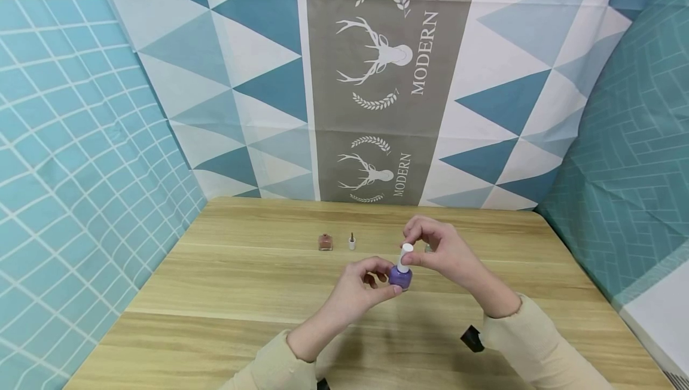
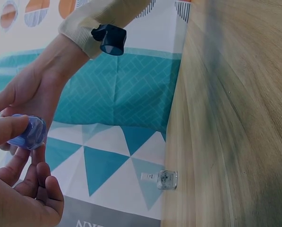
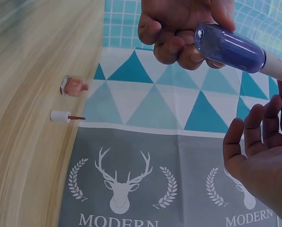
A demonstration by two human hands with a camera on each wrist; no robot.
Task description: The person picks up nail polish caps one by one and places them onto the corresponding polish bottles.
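Observation:
A purple nail polish bottle [image 1: 400,277] with a white cap [image 1: 405,256] is held up over the table between both hands. My left hand [image 1: 362,287] pinches the glass body between thumb and fingers. From the upper right, my right hand [image 1: 438,247] grips the white cap with thumb and fingertips. In the right wrist view the cap sits against the neck of the purple bottle [image 3: 230,49]. Behind the hands stand an uncapped brownish-pink polish bottle [image 1: 325,243] and, beside it, its white brush cap [image 1: 352,243], brush pointing up.
A capped polish bottle [image 2: 167,180] with clear glass stands on the wooden table [image 1: 226,294], mostly hidden behind the right hand in the head view. Patterned cloth [image 1: 258,79] hangs behind the table, with blue tiled cloth [image 1: 64,157] on the left.

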